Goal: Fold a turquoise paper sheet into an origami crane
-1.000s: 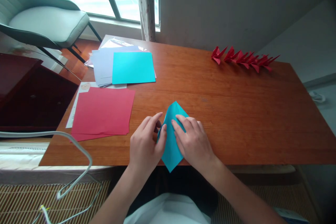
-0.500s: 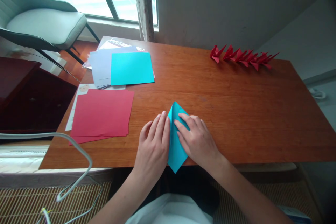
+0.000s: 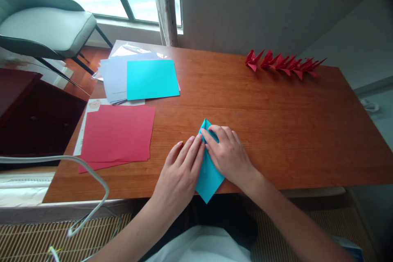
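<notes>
A folded turquoise paper, shaped like a narrow diamond, lies at the table's front edge, its lower tip jutting past the edge. My left hand rests along its left side, fingers together and stretched out, the fingertips on the paper. From the right, my right hand presses on the upper part of the same paper, index fingertip near the top point and the fingers bent. Part of the paper is hidden beneath both hands.
Red sheets lie on the table at left. Behind them are pale sheets with a turquoise sheet on top. Several red folded paper figures stand in a row at back right. A white cable loops at front left.
My left hand has moved right, onto the paper. The right hand's fingertips have shifted up and left toward the top point. The paper's left flap now lies flatter.
</notes>
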Action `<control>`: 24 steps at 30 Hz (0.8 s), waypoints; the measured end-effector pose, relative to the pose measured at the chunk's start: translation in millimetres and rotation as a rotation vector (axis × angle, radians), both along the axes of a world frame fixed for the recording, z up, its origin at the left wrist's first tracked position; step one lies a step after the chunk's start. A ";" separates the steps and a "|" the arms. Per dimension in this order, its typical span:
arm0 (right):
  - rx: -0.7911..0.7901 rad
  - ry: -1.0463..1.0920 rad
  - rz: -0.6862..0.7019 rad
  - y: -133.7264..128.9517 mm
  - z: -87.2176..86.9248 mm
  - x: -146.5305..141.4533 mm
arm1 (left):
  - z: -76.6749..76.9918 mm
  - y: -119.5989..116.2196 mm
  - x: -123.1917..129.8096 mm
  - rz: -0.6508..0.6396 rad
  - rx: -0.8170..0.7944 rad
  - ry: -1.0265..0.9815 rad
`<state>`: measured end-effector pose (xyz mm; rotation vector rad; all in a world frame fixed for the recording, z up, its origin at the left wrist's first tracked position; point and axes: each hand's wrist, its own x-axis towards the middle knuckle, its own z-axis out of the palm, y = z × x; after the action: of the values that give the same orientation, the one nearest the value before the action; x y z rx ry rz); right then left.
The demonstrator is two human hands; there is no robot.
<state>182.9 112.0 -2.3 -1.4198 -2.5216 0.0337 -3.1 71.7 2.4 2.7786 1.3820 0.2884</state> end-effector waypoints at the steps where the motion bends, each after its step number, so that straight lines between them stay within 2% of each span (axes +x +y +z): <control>1: 0.001 -0.002 0.002 0.4 -0.3 0.2 | 0.1 0.2 -0.5 -0.008 0.002 -0.006; 14: -0.056 0.060 -0.017 0.2 -0.5 1.5 | -4.3 3.9 -8.5 -0.077 -0.061 -0.121; 24: -0.064 0.076 -0.024 -0.8 -1.9 2.6 | -5.8 5.8 -9.0 -0.104 -0.077 -0.102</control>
<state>185.5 111.2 -4.2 -1.4442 -2.4625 0.1616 -12.2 77.5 -3.5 2.7199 1.1961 0.3605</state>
